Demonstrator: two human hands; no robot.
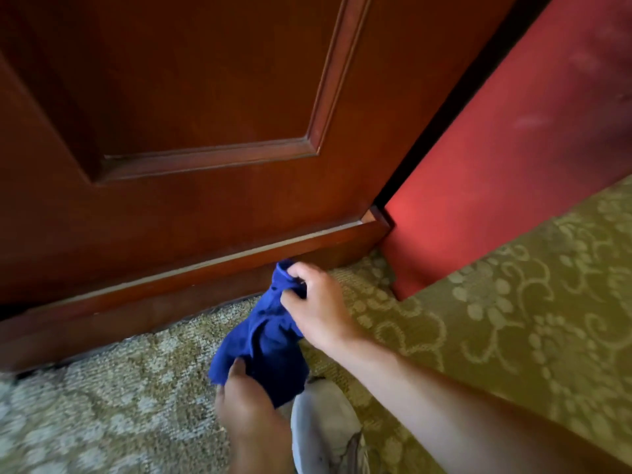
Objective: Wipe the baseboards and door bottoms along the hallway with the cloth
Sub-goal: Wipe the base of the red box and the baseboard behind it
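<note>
A dark blue cloth [266, 340] hangs bunched between both hands, just above the carpet. My right hand [318, 302] pinches its upper end close to the door's bottom strip [191, 285]. My left hand [246, 401] grips the cloth's lower edge nearer to me. The brown wooden door [191, 97] fills the upper left, with a raised panel and a pale line of dust along the top of its bottom strip. The cloth's top corner sits right at that strip; whether it touches is unclear.
A red wall [506, 138] meets the door frame at the right, with a dark gap between them. Patterned green-and-cream carpet [513, 319] covers the floor. A pale shoe [325, 425] and trouser leg show below my hands.
</note>
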